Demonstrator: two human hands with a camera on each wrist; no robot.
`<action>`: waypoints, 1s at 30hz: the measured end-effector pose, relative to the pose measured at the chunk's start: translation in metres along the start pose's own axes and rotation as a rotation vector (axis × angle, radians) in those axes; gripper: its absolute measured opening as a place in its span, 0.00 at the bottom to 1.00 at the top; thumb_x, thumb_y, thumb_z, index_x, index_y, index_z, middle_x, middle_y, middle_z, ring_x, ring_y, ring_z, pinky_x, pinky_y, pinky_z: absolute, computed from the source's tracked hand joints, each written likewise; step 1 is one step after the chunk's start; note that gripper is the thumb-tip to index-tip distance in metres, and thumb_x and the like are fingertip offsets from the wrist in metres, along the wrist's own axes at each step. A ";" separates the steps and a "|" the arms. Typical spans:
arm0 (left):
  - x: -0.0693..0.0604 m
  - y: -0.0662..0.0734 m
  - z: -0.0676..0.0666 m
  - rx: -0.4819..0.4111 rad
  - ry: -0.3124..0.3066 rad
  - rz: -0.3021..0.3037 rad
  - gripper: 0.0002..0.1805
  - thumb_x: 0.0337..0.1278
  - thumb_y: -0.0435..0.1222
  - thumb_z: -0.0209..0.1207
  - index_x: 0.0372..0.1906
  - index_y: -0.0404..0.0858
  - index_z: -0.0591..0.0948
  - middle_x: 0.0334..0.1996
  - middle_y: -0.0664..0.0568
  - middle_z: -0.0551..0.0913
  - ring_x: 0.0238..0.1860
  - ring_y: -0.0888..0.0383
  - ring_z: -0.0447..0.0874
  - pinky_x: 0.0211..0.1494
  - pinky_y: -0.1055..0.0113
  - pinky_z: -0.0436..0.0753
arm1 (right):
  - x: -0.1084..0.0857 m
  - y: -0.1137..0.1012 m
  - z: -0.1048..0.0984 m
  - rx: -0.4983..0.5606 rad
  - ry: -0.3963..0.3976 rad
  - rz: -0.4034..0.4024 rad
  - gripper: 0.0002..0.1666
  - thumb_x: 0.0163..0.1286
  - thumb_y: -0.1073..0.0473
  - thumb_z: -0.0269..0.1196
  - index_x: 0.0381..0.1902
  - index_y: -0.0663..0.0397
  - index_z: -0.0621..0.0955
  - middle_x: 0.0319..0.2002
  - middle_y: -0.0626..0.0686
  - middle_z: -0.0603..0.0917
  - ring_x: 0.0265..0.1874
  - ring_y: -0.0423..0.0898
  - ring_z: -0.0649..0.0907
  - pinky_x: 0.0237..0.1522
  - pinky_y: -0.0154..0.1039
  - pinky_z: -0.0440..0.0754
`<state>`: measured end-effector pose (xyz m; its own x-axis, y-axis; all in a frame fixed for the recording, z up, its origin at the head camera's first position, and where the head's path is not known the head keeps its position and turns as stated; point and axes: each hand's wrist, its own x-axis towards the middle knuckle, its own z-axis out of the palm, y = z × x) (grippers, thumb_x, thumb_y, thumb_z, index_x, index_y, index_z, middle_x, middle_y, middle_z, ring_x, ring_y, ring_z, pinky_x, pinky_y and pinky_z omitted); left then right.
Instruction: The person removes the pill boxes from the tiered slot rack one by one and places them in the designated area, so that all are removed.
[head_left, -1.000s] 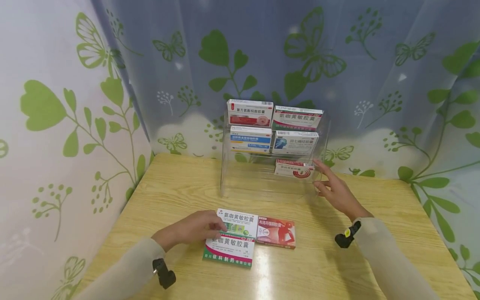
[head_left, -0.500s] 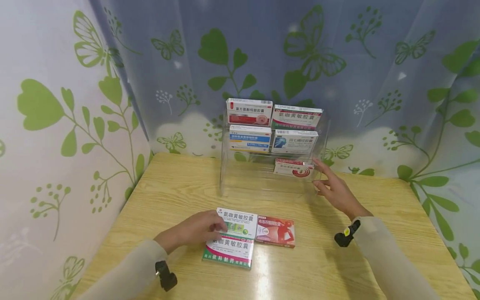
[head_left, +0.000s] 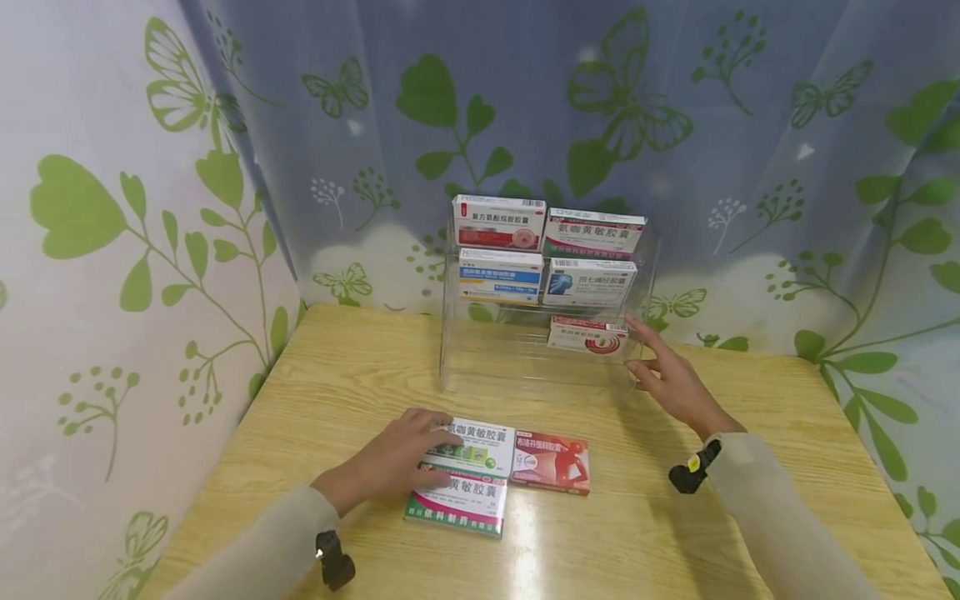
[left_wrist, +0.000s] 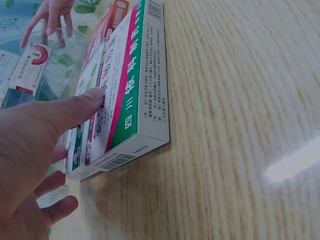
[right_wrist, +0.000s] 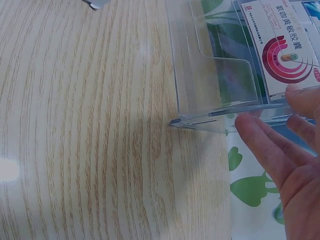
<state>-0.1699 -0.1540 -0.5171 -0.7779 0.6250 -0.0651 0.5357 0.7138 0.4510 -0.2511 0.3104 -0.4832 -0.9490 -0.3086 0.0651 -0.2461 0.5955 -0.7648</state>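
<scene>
A person's left hand (head_left: 386, 462) is at the two white boxes on the worktop (head_left: 622, 533), nearer its left edge than its right; its fingers are relaxed and parted, lying over the left end of the far white box (head_left: 487, 442), while the thumb rests on the near white box (head_left: 468, 510), the one with the pink and green band. These two lie flat, long edges together, and a red box (head_left: 551, 465) lies flat just to their right. The right hand (head_left: 675, 387), fingers fairly straight and spread apart, touches the right side of a clear rack (right_wrist: 215, 85), which stands towards the worktop's back edge, well in from both back corners. The rack's top row holds a red-and-white box (head_left: 498, 225) on the left and a white box with a green strip (head_left: 596, 235) on the right; below them are a blue-striped box (head_left: 500, 279) and a box with a blue picture (head_left: 590, 285). A box with red rings (head_left: 588, 337) leans at the right of the bottom row.
</scene>
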 end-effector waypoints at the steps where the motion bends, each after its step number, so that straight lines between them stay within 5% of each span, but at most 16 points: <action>1: 0.000 0.000 0.000 -0.002 -0.003 -0.007 0.28 0.72 0.50 0.70 0.71 0.49 0.83 0.79 0.46 0.72 0.80 0.41 0.67 0.83 0.36 0.68 | 0.000 0.000 0.000 -0.001 -0.001 -0.001 0.48 0.87 0.62 0.57 0.91 0.32 0.47 0.87 0.70 0.54 0.67 0.76 0.82 0.55 0.60 0.92; 8: -0.002 0.003 0.004 -0.034 0.018 -0.035 0.28 0.71 0.50 0.70 0.71 0.49 0.82 0.79 0.46 0.72 0.78 0.43 0.68 0.81 0.40 0.72 | 0.001 0.001 0.000 -0.015 0.005 0.017 0.49 0.87 0.60 0.57 0.90 0.24 0.46 0.87 0.70 0.54 0.67 0.76 0.81 0.56 0.62 0.91; 21: -0.006 0.013 0.009 -0.091 0.055 -0.073 0.28 0.71 0.44 0.72 0.72 0.44 0.82 0.79 0.42 0.72 0.78 0.40 0.67 0.82 0.40 0.72 | 0.000 0.001 0.001 -0.003 0.001 0.008 0.49 0.87 0.61 0.57 0.91 0.27 0.46 0.86 0.71 0.53 0.67 0.75 0.81 0.56 0.62 0.91; 30: -0.011 0.024 0.012 -0.022 0.076 -0.079 0.29 0.72 0.44 0.71 0.73 0.41 0.82 0.77 0.39 0.73 0.78 0.36 0.69 0.81 0.41 0.74 | 0.001 0.001 0.001 -0.016 0.007 0.007 0.49 0.87 0.61 0.58 0.91 0.29 0.46 0.86 0.71 0.55 0.67 0.75 0.82 0.55 0.61 0.92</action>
<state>-0.1441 -0.1401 -0.5165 -0.8405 0.5407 -0.0340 0.4652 0.7524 0.4663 -0.2519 0.3101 -0.4849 -0.9520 -0.2991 0.0646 -0.2426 0.6093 -0.7549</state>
